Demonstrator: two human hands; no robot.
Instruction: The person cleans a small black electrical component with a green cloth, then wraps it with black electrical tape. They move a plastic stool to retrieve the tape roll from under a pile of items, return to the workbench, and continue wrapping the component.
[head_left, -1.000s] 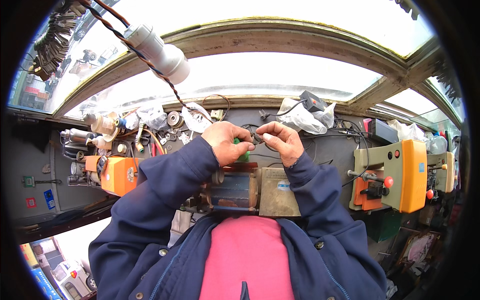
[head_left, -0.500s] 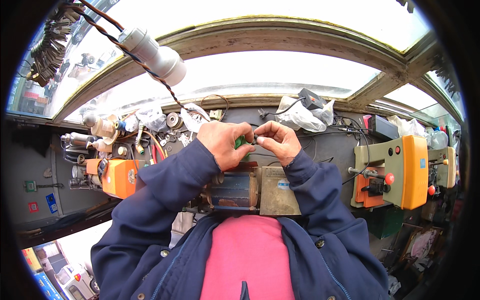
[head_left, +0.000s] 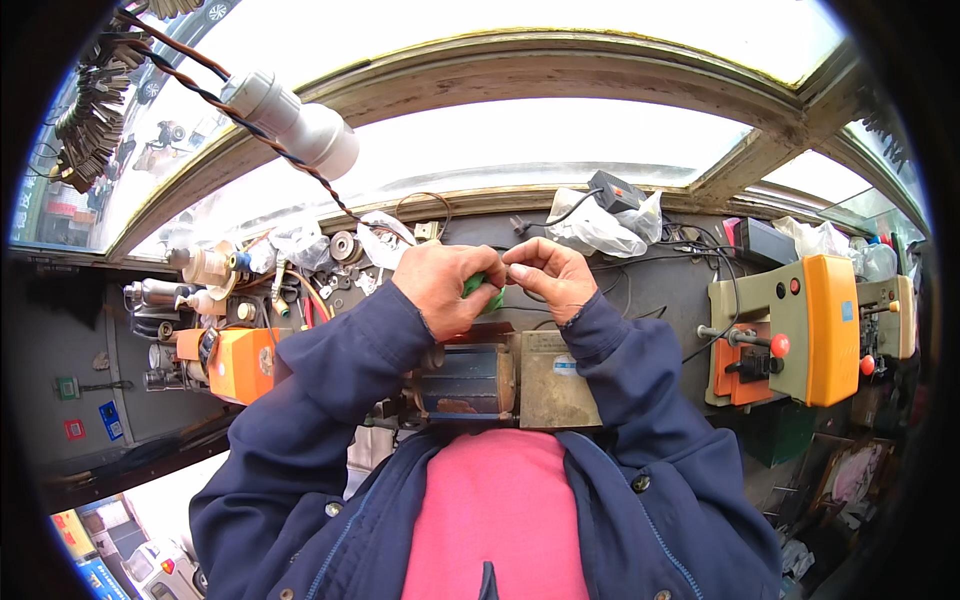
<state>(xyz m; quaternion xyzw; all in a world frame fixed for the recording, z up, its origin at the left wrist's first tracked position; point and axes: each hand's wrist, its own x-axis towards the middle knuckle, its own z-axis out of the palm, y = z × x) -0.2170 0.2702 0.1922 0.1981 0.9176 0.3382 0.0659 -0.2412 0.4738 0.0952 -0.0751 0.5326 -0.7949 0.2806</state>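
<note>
The fingers (head_left: 478, 283) of the left hand (head_left: 440, 290) are curling tight around a small green object (head_left: 480, 291), which is showing only as a sliver between thumb and knuckles. The right hand (head_left: 548, 275) is pinching narrow against it from the other side, fingertips meeting the left ones, and seems to be holding something thin and metallic, too small to identify. Both hands are hovering together above the dark bench (head_left: 640, 290), just past a blue-and-rust motor housing (head_left: 468, 380) and the tan metal block (head_left: 555, 378) beside it.

Compared with a second ago, the hands are sitting closer to one another and slightly higher over the bench; the gap between them has closed, and the green piece is now more buried in the left grip. To my eye that suggests fine fitting work is going on at the fingertips, not a reach for a new tool.

Further out, an orange-and-grey machine (head_left: 790, 325) with a red knob is standing at the right, and a smaller orange unit (head_left: 235, 362) is sitting at the left among small spools and bottles. No open box or tray is visible; the nearest things to containers are crumpled clear plastic bags (head_left: 600, 228) along the window ledge, one with a black adapter (head_left: 614, 190) lying on it, and their contents cannot be made out. A white lamp (head_left: 295, 122) on twisted cord is hanging overhead.
</note>
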